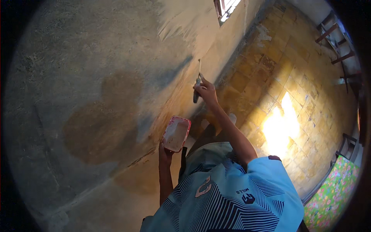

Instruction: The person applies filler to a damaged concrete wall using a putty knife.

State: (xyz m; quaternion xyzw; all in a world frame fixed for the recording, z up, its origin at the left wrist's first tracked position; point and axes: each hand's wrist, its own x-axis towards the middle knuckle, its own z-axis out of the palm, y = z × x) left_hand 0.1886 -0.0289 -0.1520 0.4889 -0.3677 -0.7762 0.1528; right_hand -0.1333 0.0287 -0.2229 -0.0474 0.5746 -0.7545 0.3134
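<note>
My right hand (206, 91) is closed around the dark handle of a paintbrush (197, 94), seen nearly edge-on. Its thin, pale tip points up toward the wall (116, 50); whether it touches the surface I cannot tell. Lower and to the left, my left hand (165, 151) grips a rectangular tub (176, 135) by its near end. The tub has a red rim smeared with white and holds a pale, paint-like liquid. Broad pale strokes (179, 21) with ragged edges cover the upper part of the grey wall.
A small barred window (227, 7) opens in the wall at the top. Worn yellow-brown floor tiles (278, 65) stretch along the right, with a bright patch of sunlight (281, 125). Wooden furniture (337, 54) stands along the far right side, and a green flowered cloth (333, 189) lies lower right.
</note>
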